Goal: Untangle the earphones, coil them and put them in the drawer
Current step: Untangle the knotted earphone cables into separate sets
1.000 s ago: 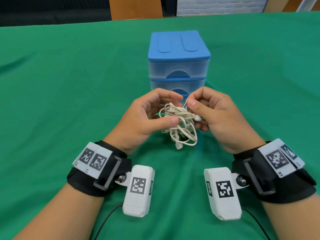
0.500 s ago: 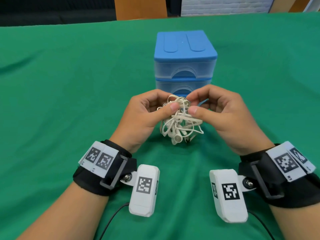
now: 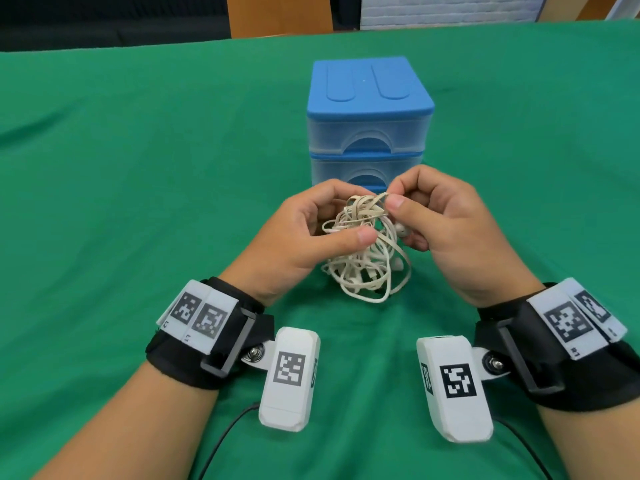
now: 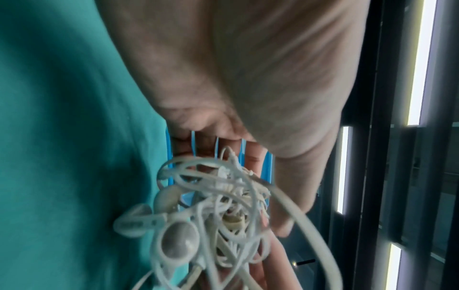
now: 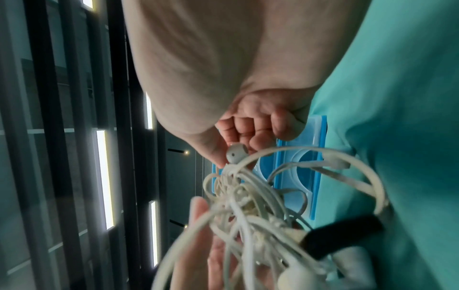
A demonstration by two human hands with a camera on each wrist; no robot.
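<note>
A tangled knot of white earphones (image 3: 367, 251) hangs between both hands above the green table, its lower loops near the cloth. My left hand (image 3: 311, 233) holds the tangle from the left, thumb pressed across the cords. My right hand (image 3: 433, 220) pinches a cord loop at the top of the tangle between thumb and forefinger, with an earbud (image 3: 401, 231) against its fingers. In the left wrist view the earphones (image 4: 211, 215) fill the lower middle, earbuds showing. The right wrist view shows the earphones (image 5: 248, 206) and an earbud (image 5: 237, 153) by the fingers. Behind the hands stands the blue two-drawer box (image 3: 370, 123), both drawers closed.
The green cloth (image 3: 138, 168) covers the whole table, with open cloth to the left and right of the drawer box. Black cables run from the wrist cameras toward the near edge. A wooden panel (image 3: 277, 12) stands beyond the far edge.
Both hands have shifted their hold on the tangle. The right hand now pinches a loop at the top and lifts it, and the tangle hangs looser and longer.
</note>
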